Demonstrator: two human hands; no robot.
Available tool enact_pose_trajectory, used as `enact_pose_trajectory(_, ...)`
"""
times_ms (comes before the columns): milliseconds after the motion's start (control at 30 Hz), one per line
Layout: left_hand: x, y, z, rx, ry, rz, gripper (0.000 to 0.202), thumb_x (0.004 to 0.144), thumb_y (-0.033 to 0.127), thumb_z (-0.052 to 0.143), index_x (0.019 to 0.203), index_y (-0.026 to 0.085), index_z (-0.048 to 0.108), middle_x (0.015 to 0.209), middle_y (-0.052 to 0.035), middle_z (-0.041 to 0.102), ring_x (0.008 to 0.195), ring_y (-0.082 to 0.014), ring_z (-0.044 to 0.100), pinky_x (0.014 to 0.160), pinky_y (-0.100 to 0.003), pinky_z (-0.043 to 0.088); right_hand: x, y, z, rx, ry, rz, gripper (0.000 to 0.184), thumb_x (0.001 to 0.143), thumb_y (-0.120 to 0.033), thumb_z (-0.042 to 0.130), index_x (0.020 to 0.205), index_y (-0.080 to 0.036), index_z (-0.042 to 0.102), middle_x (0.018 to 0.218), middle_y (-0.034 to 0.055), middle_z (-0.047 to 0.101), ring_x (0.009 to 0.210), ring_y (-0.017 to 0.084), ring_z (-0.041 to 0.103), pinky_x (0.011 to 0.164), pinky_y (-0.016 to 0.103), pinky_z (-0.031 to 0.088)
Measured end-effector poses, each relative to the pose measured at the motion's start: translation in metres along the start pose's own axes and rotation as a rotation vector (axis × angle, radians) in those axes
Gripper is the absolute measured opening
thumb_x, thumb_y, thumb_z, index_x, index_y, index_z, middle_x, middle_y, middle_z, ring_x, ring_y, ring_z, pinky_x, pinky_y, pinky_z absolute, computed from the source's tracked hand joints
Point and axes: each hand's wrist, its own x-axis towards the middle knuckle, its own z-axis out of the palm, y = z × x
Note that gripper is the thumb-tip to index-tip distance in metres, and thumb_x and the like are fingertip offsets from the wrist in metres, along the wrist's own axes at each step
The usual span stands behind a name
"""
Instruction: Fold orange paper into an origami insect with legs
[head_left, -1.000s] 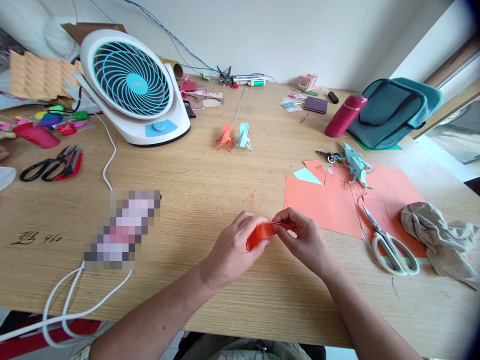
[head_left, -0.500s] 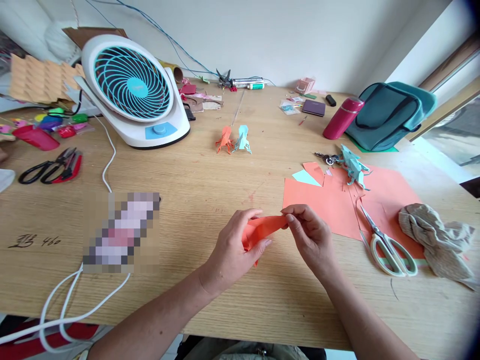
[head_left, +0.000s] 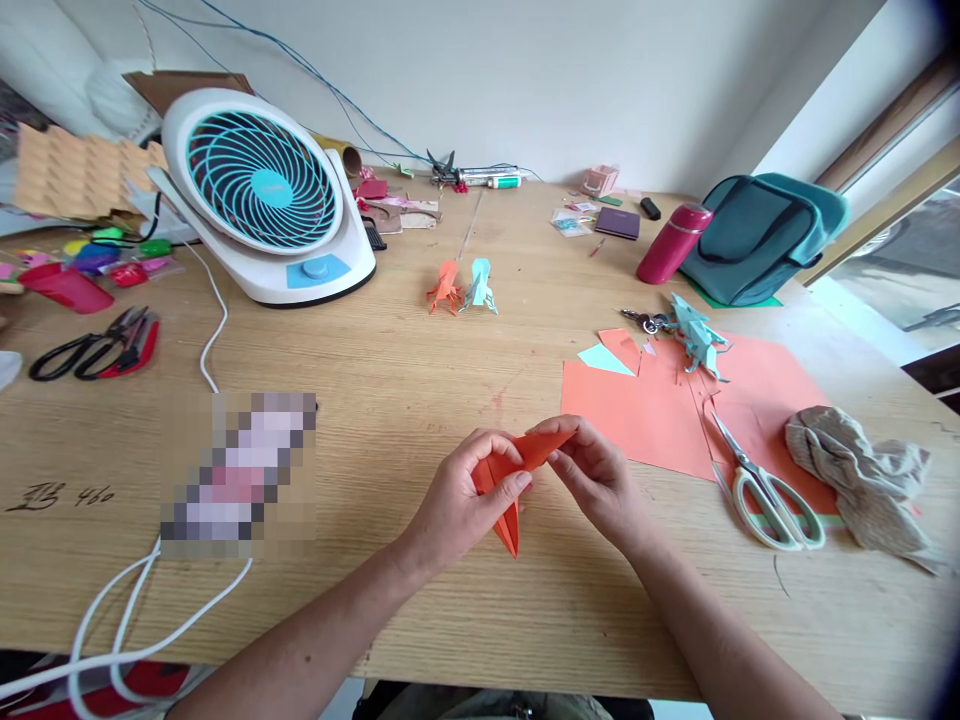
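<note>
A folded piece of orange origami paper (head_left: pixel 544 447) is held between both hands above the table's front part. My left hand (head_left: pixel 469 500) is closed on its left side, thumb in front. One pointed flap hangs down below that thumb. My right hand (head_left: pixel 600 480) pinches the other pointed flap, which slants up to the right; fingers lie behind it and the thumb below. Further back stand two small folded paper insects, one orange (head_left: pixel 446 285) and one light blue (head_left: pixel 480 285). A larger blue-green paper insect (head_left: pixel 697 335) rests on orange paper sheets (head_left: pixel 637 410) to the right.
White-handled scissors (head_left: pixel 776 505) and a crumpled grey cloth (head_left: pixel 855 480) lie at the right. Behind them are a pink flask (head_left: pixel 675 243) and a teal bag (head_left: pixel 757 240). At left stand a fan (head_left: pixel 262 200), black-handled shears (head_left: pixel 97 345), a blurred-out object (head_left: pixel 240 470) and white cables (head_left: pixel 127 640).
The right hand has shifted left, closer to the left hand, with its fingers now behind the flap. The orange paper has turned, so a lower point hangs in view. The camera view has shifted slightly.
</note>
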Motion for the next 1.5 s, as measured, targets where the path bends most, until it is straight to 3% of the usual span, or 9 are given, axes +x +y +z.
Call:
enact_pose_trajectory(133, 0.001, -0.004, 0.0, 0.195, 0.071, 0.205, 0.008, 0.086, 0.024, 0.071, 0.089, 0.021, 0.065, 0.121, -0.0089, 0.064, 0.121, -0.0256, 0.06, 0.106, -0.043, 0.049, 0.001, -0.004, 0.0, 0.051, -0.017, 0.007, 0.018, 0.098, -0.042, 0.063, 0.105, -0.025, 0.062, 0.108, 0.0066, 0.067, 0.097, 0.018, 0.066, 0.084, 0.033, 0.059)
enact_pose_trajectory(267, 0.001, -0.003, -0.002, 0.299, 0.08, 0.293, 0.014, 0.084, 0.029, 0.076, 0.093, 0.02, 0.069, 0.126, -0.0126, 0.059, 0.133, -0.0287, 0.052, 0.109, -0.045, 0.045, 0.0, -0.004, 0.002, 0.128, -0.031, 0.022, 0.017, 0.095, -0.04, 0.069, 0.098, -0.024, 0.063, 0.103, 0.0052, 0.066, 0.091, 0.016, 0.065, 0.081, 0.031, 0.058)
enact_pose_trajectory(400, 0.001, -0.001, -0.004, 0.346, 0.088, 0.306, 0.007, 0.089, 0.027, 0.072, 0.086, 0.02, 0.069, 0.119, -0.0105, 0.064, 0.122, -0.0255, 0.059, 0.103, -0.041, 0.047, 0.0, -0.003, 0.001, 0.161, -0.091, 0.086, 0.022, 0.094, -0.043, 0.07, 0.091, -0.023, 0.063, 0.085, 0.0016, 0.066, 0.075, 0.015, 0.063, 0.07, 0.029, 0.057)
enact_pose_trajectory(567, 0.002, 0.004, -0.007, 0.263, 0.074, 0.292, 0.002, 0.09, 0.022, 0.067, 0.088, 0.021, 0.067, 0.094, -0.0029, 0.068, 0.094, -0.0186, 0.065, 0.089, -0.033, 0.05, 0.001, -0.004, 0.001, 0.205, -0.127, 0.13, 0.023, 0.095, -0.044, 0.068, 0.09, -0.022, 0.064, 0.08, 0.0004, 0.065, 0.072, 0.013, 0.062, 0.07, 0.028, 0.055)
enact_pose_trajectory(833, 0.004, 0.009, -0.009, 0.085, 0.08, 0.214, 0.006, 0.087, 0.023, 0.069, 0.084, 0.018, 0.069, 0.082, -0.0015, 0.067, 0.079, -0.0157, 0.063, 0.079, -0.03, 0.05, -0.002, -0.006, 0.01, 0.188, -0.18, 0.177, 0.028, 0.097, -0.047, 0.064, 0.09, -0.02, 0.064, 0.076, 0.0001, 0.06, 0.07, 0.013, 0.058, 0.068, 0.027, 0.051)
enact_pose_trajectory(1033, 0.003, 0.012, -0.01, 0.0, 0.017, 0.188, 0.01, 0.089, 0.024, 0.069, 0.081, 0.018, 0.068, 0.078, -0.001, 0.065, 0.075, -0.0146, 0.061, 0.074, -0.029, 0.05, -0.003, -0.01, 0.01, 0.213, -0.18, 0.161, 0.024, 0.097, -0.044, 0.065, 0.091, -0.021, 0.063, 0.077, -0.001, 0.059, 0.071, 0.011, 0.057, 0.069, 0.025, 0.049)
enact_pose_trajectory(1267, 0.005, 0.013, -0.009, -0.081, -0.043, 0.327, 0.012, 0.091, 0.021, 0.069, 0.08, 0.019, 0.064, 0.08, 0.0003, 0.06, 0.075, -0.0129, 0.061, 0.071, -0.027, 0.051, -0.003, -0.01, 0.012, 0.257, -0.203, 0.114, 0.018, 0.098, -0.039, 0.065, 0.093, -0.022, 0.061, 0.081, -0.0006, 0.059, 0.075, 0.012, 0.056, 0.07, 0.026, 0.048)
enact_pose_trajectory(1500, 0.004, 0.007, -0.01, -0.08, -0.076, 0.314, 0.01, 0.093, 0.021, 0.066, 0.084, 0.019, 0.062, 0.102, -0.0047, 0.067, 0.101, -0.0167, 0.066, 0.09, -0.03, 0.052, -0.003, -0.004, 0.02, 0.262, -0.008, -0.004, 0.015, 0.093, -0.028, 0.072, 0.088, -0.024, 0.059, 0.087, -0.0016, 0.051, 0.078, 0.012, 0.05, 0.07, 0.026, 0.044)
